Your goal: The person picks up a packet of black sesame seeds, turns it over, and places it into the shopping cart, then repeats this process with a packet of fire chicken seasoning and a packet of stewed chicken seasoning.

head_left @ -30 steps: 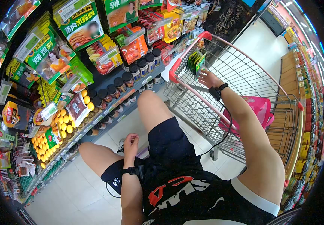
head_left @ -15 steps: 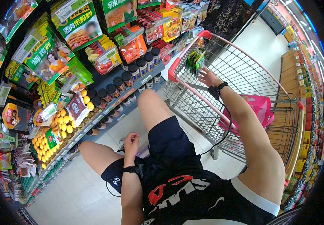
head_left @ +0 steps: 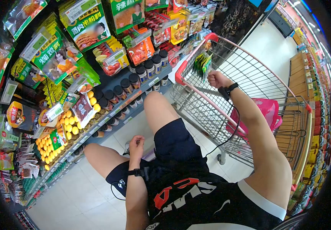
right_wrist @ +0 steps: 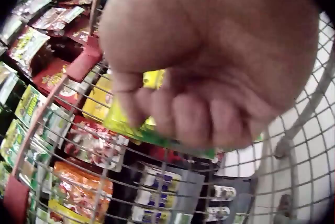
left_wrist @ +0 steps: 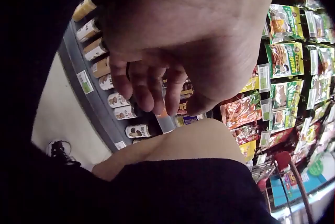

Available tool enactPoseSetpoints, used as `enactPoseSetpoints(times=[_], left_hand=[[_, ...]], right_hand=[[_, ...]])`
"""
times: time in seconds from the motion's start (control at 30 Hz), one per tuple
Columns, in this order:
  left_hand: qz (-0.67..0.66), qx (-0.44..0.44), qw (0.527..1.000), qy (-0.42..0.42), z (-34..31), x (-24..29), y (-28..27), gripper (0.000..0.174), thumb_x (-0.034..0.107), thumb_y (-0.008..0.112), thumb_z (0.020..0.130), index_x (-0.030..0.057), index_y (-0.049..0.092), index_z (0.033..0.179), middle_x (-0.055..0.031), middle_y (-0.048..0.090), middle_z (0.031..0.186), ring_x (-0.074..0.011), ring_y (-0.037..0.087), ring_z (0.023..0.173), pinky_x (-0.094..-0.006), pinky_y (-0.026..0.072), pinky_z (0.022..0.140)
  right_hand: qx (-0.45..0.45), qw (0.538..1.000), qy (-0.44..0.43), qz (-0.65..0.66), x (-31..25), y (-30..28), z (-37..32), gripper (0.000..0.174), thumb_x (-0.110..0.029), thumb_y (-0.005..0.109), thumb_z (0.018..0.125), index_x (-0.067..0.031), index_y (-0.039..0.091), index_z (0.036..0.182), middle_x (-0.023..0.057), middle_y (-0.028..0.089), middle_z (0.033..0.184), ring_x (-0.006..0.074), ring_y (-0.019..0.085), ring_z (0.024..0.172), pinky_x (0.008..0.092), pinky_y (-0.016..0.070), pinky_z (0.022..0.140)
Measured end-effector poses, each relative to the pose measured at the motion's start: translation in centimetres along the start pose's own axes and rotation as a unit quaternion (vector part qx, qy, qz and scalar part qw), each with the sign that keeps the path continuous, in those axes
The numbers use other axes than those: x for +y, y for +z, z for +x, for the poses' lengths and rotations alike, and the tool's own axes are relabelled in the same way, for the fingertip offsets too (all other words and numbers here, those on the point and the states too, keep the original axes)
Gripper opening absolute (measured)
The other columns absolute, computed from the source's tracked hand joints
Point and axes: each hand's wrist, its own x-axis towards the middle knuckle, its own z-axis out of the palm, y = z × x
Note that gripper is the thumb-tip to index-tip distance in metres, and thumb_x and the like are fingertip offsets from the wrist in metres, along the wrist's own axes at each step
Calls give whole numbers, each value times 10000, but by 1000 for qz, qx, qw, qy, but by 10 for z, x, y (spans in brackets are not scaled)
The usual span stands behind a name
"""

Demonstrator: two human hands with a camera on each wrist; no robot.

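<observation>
Left hand (head_left: 136, 145): rests on the shorts (head_left: 175, 143) at the thigh. Its fingers hang loosely curled with nothing in them, as the left wrist view shows. It is in the same place as a second ago.

Right hand (head_left: 216, 79): reached into the cart (head_left: 180, 73) at the red-handled end. A second ago its fingers looked spread beneath the packets; now they are drawn into a fist.

Grip: the right wrist view shows the fingers (right_wrist: 157, 114) wrapped round the lower part of the packets, thumb hidden. It is a closed hold, not a flat touch.

Packets (head_left: 203, 63): a small green-and-yellow bunch standing upright above the fist, inside the cart by its wire wall on the shelf side. Whether they touch the wire I cannot tell. They have hardly shifted over the last second.

What changed: the grip only. The arm's reach and the packets' spot are much as before.

What it means: to my eye the packets are in hand inside the cart, not lying loose in it. The tighter hold suggests they are being steadied, not let go.

Bag (head_left: 267, 111): pink, lying further back in the cart, well apart from the hand, unmoved.

Jars (head_left: 147, 66): dark-lidded, in a row on the shelf (head_left: 113, 112) beyond the knee, untouched.
</observation>
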Motion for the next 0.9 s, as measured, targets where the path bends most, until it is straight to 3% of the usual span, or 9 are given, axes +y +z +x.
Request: enactPoseSetpoints(times=[0.1,0.17,0.3,0.43,0.53,0.63,0.73,0.83,0.9], left_hand=[[-18,6,1000,-9,-1,-3,0,90,88,578,905,28,632,946,-10,607,804,-108,537,732,-259,447,683],[-21,9,1000,6,0,-6,0,91,117,611,905,35,641,932,-14,625,811,-111,544,732,-262,449,679],[-21,31,999,35,-2,-8,-1,100,137,636,907,38,642,919,-10,627,800,-103,553,729,-262,452,672],[-39,95,989,104,-15,13,-5,141,171,640,929,45,624,868,14,588,740,-78,522,706,-250,430,638],[-128,71,987,70,-15,6,-14,228,194,596,967,45,567,797,26,534,714,-68,470,684,-236,389,639],[-188,78,975,91,-18,31,-33,268,199,562,988,48,537,768,27,510,705,-66,452,691,-229,374,656],[-166,118,972,121,-22,62,-68,259,185,550,992,48,544,773,12,537,724,-76,480,719,-233,392,684],[-76,152,967,188,-20,93,-125,195,155,520,993,46,567,839,-16,584,786,-98,526,741,-251,430,725],[-90,170,959,206,-17,128,-159,107,97,543,967,48,571,876,-12,589,804,-98,538,747,-253,444,723]], right_hand=[[-176,984,-43,-3,-33,59,-26,289,-250,535,867,-96,436,645,24,423,589,122,393,523,257,329,470],[-359,928,-76,-63,-64,122,-50,289,-277,585,830,-40,522,677,75,518,623,158,499,564,272,392,474],[-414,888,-132,-152,-71,256,-110,369,-339,698,778,19,614,752,157,621,730,236,607,661,310,469,535],[-559,770,-57,-301,-45,353,-125,309,-265,705,862,36,634,863,105,652,803,209,618,723,296,456,639],[-564,660,-120,-481,-21,404,-108,227,-233,616,951,-8,629,921,41,649,797,167,613,715,315,469,662],[-522,602,-199,-571,8,428,-72,235,-254,624,932,-21,615,896,96,658,799,222,626,700,338,484,640],[-468,592,-231,-614,45,418,-10,245,-278,643,898,-35,615,921,117,671,818,263,649,738,366,498,657],[-447,480,-262,-708,61,382,21,295,-327,632,878,-50,618,979,126,680,839,313,659,798,409,508,702],[-430,458,-234,-742,67,370,25,343,-366,621,871,-61,621,1027,137,685,864,338,654,856,440,507,748]])
